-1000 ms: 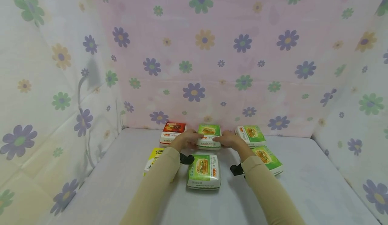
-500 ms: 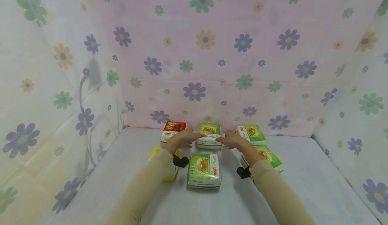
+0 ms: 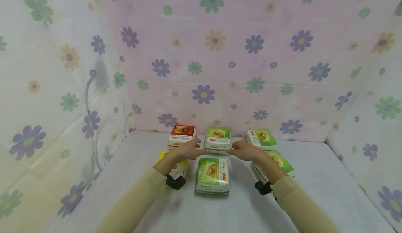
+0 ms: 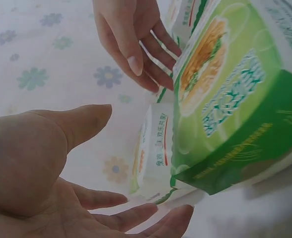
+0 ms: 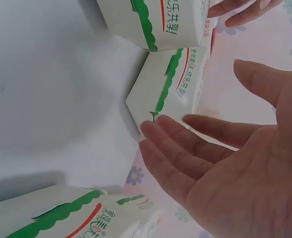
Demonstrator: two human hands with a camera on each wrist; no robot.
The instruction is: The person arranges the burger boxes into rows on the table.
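Observation:
A green-and-white hamburger box (image 3: 218,138) stands at the back middle against the flowered cloth. My left hand (image 3: 186,150) is by its front left corner, fingers extended, and my right hand (image 3: 245,150) is by its front right corner. Both wrist views show loose, spread fingers holding nothing. Whether any fingertip touches the box I cannot tell. Closer to me lies a second green hamburger box (image 3: 213,175), between the two forearms. Behind my left hand is a red hamburger box (image 3: 183,132); a yellow box (image 3: 179,170) is partly hidden under that wrist.
On the right stand two more green boxes, one at the back (image 3: 262,138) and one in front (image 3: 282,162) partly covered by my right forearm. Flowered cloth (image 3: 220,51) walls the white table (image 3: 207,215) at the back and sides.
My hands were at the sides of the back middle box; they have come away from it, moving outward and slightly toward me. The boxes stay in place.

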